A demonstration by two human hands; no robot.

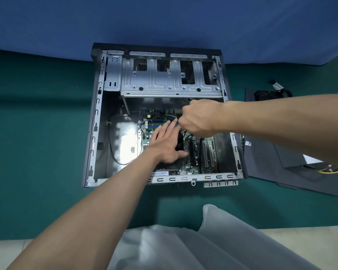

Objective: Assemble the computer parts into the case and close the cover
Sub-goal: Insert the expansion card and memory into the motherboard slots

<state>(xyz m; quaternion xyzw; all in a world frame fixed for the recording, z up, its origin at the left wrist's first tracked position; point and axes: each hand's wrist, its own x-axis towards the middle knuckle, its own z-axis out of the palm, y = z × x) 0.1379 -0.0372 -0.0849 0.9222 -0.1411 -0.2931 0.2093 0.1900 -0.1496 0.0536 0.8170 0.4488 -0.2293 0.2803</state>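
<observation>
While the left hand (167,145) lies, grip spread, on the green motherboard (191,168) inside the open grey metal case (98,133), the right hand (198,117) pinches a thin black tool (189,99) in its grip.

The left hand (168,145) lies flat, fingers straight; right hand (199,117) curls round a black tool (189,99).

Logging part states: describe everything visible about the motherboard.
The motherboard is a green circuit board lying flat inside the open case, right of centre. Blue memory slots near its far edge, long pale expansion slots at right. The left hand rests flat on a black part at its middle; the right hand grips a thin dark tool over the far edge.
</observation>
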